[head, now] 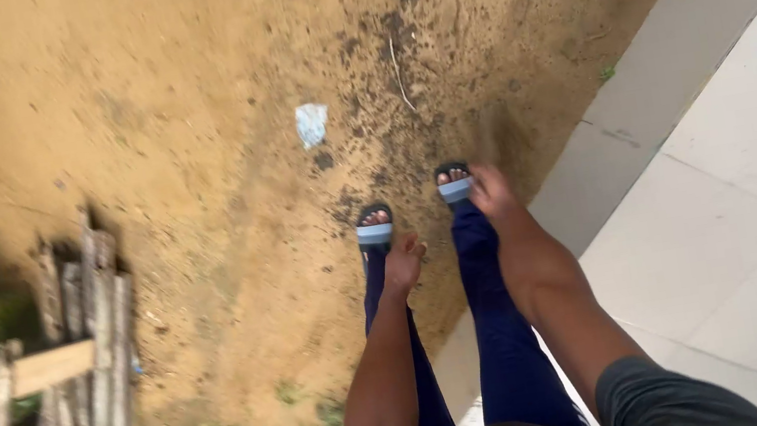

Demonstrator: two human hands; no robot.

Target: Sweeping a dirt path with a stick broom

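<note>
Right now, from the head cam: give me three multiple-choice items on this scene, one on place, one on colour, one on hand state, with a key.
1. Where does the scrap lie?
A. on the tiles
B. on the dirt ahead of the feet
C. on the wood pile

2. What colour are the trousers?
A. dark blue
B. red
C. white

3. What do the hands hold?
A. a stick
B. the scrap
C. nothing

Key: B, the pale scrap sits on bare dirt beyond the sandals; A, both legs show dark blue cloth; C, left hand and right hand hang with nothing in them.
</note>
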